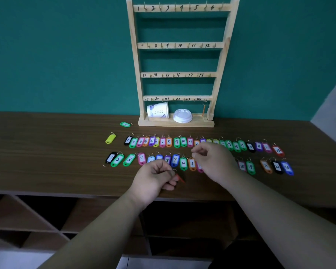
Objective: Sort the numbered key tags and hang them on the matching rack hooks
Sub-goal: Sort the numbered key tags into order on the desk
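Left hand (153,179): fingers curled, pinching the held tag (180,177) at its ring end, just above the table (47,152) near the front edge. The tag is dark with a red edge and blurred, so its number can't be read.

Right hand (213,160): fingers curled, thumb and forefinger tips close together over the gap between the two rows, around 12. Can't tell if it has anything pinched.

Both rows lie in number order. The back row (182,141) runs 1 to 23. The front row (183,163) runs 1 to 23 with visible gaps at 4 and 20, and its middle is hidden under the hands. A green tag (125,124) and a yellow tag (110,138) lie apart to the left.

The rack (180,45) stands at the back of the table, its hooks (145,7) numbered 1–24. Only hook 24 carries anything, an orange tag (203,109) seen edge-on. A cup (158,110) lies on its side on the rack base, with a lid (182,115) beside it.

Judgement: sorting is nearly done and hanging has barely started.

To do this step well:
- turn the held tag label-up and read the number before committing
- if it fills a gap, slide it in from the front edge without nudging its neighbours
- when hanging, pinch the tag body so the ring swings free, then drop the ring over the hook tip
- keep the forearm high over the rows when reaching for the rack
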